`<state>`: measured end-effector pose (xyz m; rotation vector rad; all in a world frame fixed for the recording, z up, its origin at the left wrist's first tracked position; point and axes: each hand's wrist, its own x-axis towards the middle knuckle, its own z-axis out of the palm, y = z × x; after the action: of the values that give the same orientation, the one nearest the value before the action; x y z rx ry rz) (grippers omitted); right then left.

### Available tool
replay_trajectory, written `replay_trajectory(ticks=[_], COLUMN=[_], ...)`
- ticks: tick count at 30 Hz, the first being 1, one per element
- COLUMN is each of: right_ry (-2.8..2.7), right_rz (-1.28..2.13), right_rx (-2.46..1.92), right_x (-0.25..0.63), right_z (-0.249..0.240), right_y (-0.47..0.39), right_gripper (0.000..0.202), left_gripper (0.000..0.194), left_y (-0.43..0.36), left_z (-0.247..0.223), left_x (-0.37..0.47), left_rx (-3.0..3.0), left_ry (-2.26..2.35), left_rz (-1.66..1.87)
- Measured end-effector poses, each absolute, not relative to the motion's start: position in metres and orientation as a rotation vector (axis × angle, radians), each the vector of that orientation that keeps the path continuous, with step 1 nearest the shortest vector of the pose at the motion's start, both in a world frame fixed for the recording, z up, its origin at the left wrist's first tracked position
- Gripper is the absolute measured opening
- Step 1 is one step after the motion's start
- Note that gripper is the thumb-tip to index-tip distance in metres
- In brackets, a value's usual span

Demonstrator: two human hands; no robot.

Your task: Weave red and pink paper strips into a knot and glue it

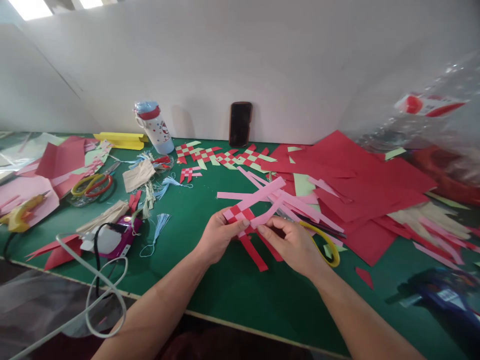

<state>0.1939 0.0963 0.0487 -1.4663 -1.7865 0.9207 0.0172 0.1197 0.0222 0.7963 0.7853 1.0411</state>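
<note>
Head view: a red-and-pink checkered woven paper piece (245, 214) is pinched at its left edge between the thumb and fingers of the left hand (214, 241), above the green table (225, 295). By the fingers of the right hand (296, 246), a pale-pink paper strip (267, 214) is gripped near the weave. The crossings are best kept flat under the left thumb, with the strip drawn snug but gently, lest it crease. Below the fingers, the red paper tails (254, 253) should be left untwisted.

Through my feed, I saw a phone (240, 124) leaning against the pale wall (292, 60). A patterned bottle (161, 132) stood left of it, and a white cable (98, 274) looped over the table (300, 305) edge.
</note>
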Motion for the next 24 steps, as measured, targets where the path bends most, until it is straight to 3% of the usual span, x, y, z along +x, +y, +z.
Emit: replay_trajectory(ticks=[5,13,24], right_ry=[-1.840,-1.688,-1.298], right_rz=[0.801,0.763,0.540], right_rx=[-1.461,-1.527,-1.600], right_x=[0.197,0.210,0.252], right_z=[0.047,0.046,0.043], right_y=[0.097,0.102,0.111], right_gripper=[0.041,0.031,0.034], left_gripper=[0.034,0.037,0.034], left_y=[0.121,0.124,0.137], left_z=[0.022,0.025,0.035], left_x=[0.016,0.010,-0.013], left_rx=[0.799,0.743,0.610], left_ry=[0.814,0.843,0.916], left_rz=[1.053,1.106,1.298])
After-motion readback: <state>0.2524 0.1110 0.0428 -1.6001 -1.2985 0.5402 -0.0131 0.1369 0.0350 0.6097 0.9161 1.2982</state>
